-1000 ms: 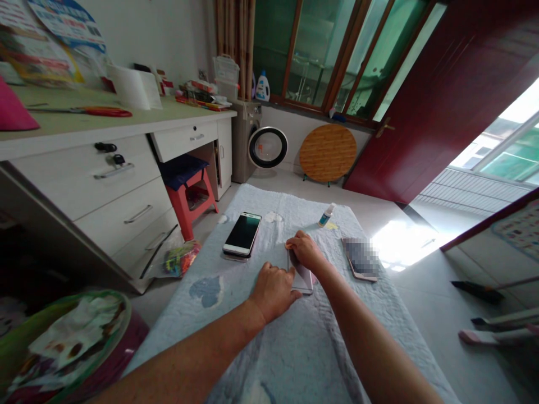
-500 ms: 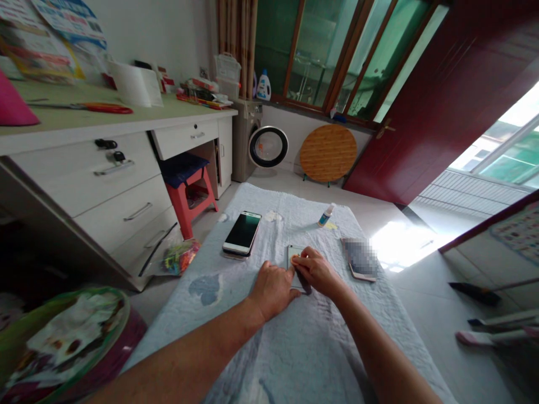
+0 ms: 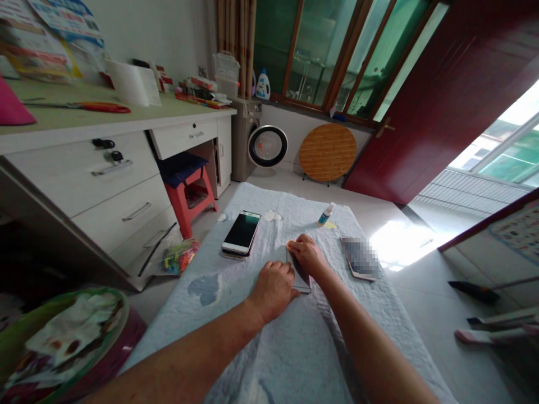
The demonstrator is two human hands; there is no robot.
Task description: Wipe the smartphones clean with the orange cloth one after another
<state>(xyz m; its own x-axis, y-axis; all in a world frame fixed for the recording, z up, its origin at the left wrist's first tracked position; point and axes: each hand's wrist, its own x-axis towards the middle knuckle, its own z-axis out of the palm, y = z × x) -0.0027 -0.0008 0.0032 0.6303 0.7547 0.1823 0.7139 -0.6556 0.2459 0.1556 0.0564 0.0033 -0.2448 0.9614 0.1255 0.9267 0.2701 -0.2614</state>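
A smartphone (image 3: 301,280) lies on the cloth-covered table between my hands, partly hidden beneath them. My left hand (image 3: 274,287) is closed at its left edge, the thumb by its near end and the fingers curled. Over the phone's far end is my right hand (image 3: 310,256), its fingers pinched on a small round orange pad (image 3: 290,245) of which only the rim shows. To the left lies a white-framed smartphone (image 3: 241,233) with a dark screen, on top of something flat. Another phone (image 3: 359,258), its screen blurred out, rests on the right. A small spray bottle (image 3: 325,215) stands farther back.
A pale blue patterned cloth (image 3: 202,336) covers the table. At the lower left is a bin (image 3: 130,331) with crumpled tissues. A red stool (image 3: 187,199) and a white desk (image 3: 126,191) stand on the left. Beyond the table are an open washing machine door (image 3: 268,146) and a round wooden tabletop (image 3: 327,152).
My right hand has moved up and slightly left with the orange pad, to the phone's far left corner. My left hand stays at the phone's edge, its fingers more curled.
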